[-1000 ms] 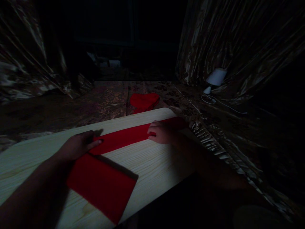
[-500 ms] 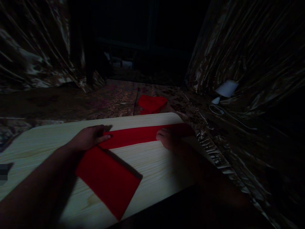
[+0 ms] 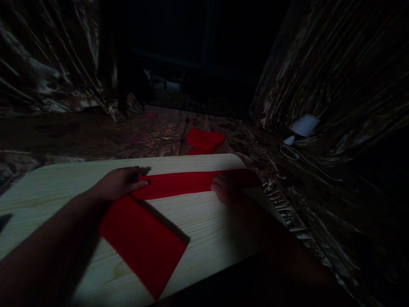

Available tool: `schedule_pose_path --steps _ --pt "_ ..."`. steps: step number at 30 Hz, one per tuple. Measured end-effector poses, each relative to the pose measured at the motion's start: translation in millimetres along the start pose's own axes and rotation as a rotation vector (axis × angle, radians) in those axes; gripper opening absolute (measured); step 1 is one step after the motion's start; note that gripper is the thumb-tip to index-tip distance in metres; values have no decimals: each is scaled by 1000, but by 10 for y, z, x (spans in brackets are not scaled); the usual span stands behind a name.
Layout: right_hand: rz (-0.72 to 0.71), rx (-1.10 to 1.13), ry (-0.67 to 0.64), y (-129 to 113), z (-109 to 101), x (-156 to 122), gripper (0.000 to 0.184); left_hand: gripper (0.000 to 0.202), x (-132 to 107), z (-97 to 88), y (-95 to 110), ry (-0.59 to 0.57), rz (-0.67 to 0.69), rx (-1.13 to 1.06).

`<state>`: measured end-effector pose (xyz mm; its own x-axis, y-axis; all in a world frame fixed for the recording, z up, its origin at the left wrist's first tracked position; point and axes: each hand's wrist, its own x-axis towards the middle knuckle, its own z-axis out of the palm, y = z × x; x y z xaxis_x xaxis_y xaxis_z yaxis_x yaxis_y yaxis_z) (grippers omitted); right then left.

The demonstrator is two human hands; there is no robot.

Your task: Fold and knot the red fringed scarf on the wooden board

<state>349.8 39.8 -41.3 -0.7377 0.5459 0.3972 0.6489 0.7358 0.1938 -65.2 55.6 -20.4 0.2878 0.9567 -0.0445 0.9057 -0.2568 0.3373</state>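
Observation:
A long red cloth strip (image 3: 179,184) lies across the wood-grain table (image 3: 204,230) and runs past its right edge. At the strip's left end it bends, and a wide red flap (image 3: 145,245) slants down toward the near edge. My left hand (image 3: 119,183) pinches the cloth at this bend, thumb on top and fingers behind. Farther right, my right hand (image 3: 223,187) is closed with curled fingers on the strip's lower edge. Its fingertips are partly hidden and in shadow.
Beyond the table's far edge, a crumpled red cloth (image 3: 205,140) lies on the patterned floor covering. A white lamp (image 3: 304,125) with a loose cord stands at the right. Patterned curtains (image 3: 294,72) hang on both sides. The room is dim.
The view has shifted slightly. Both hands keep their places on the red strip, and the flap looks almost unchanged.

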Motion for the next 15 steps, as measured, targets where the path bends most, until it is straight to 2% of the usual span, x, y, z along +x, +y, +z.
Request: schedule_pose_path --steps 10,15 --pt "53 20 -69 -33 -26 50 27 62 15 17 -45 2 10 -17" --pt "29 -10 -93 -36 -48 57 27 61 21 27 -53 0 13 -24"
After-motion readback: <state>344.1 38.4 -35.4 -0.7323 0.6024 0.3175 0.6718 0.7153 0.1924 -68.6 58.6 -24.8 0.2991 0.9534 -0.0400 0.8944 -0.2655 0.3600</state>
